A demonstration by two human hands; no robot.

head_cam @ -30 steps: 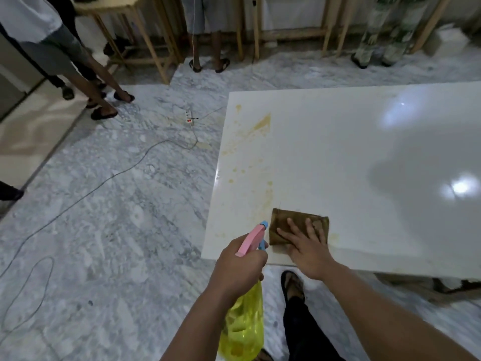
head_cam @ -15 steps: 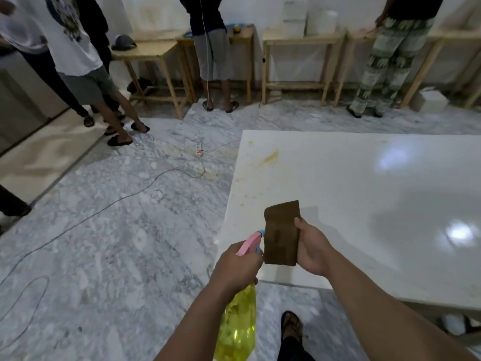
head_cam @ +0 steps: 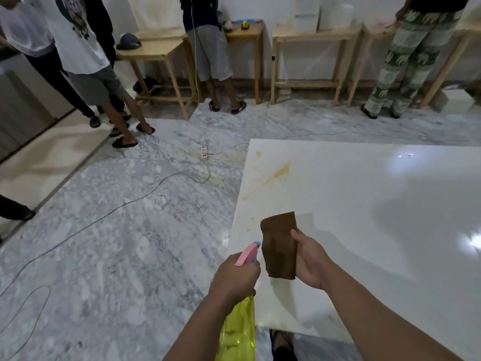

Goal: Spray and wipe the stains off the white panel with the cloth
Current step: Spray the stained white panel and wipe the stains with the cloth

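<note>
A large glossy white panel (head_cam: 364, 204) lies flat, filling the right half of the view. Yellowish stains (head_cam: 277, 174) mark its far left corner, with smaller spots down the left edge. My left hand (head_cam: 234, 277) grips a yellow spray bottle (head_cam: 239, 332) with a pink trigger head, its nozzle level with the panel's near left edge. My right hand (head_cam: 309, 259) holds a brown cloth (head_cam: 279, 244) upright above the panel, thumb on its right edge. The cloth is lifted off the surface.
Grey marble floor surrounds the panel. A power strip (head_cam: 204, 152) and long cables (head_cam: 156, 188) lie on the floor to the left. Several people stand at the back near wooden tables (head_cam: 309, 37). My sandalled foot (head_cam: 282, 342) shows under the panel's near edge.
My right hand lifted the cloth off the panel's near left corner and now holds it upright in the air. My view tilted up, showing more of the room. The bottle stays in my left hand.
</note>
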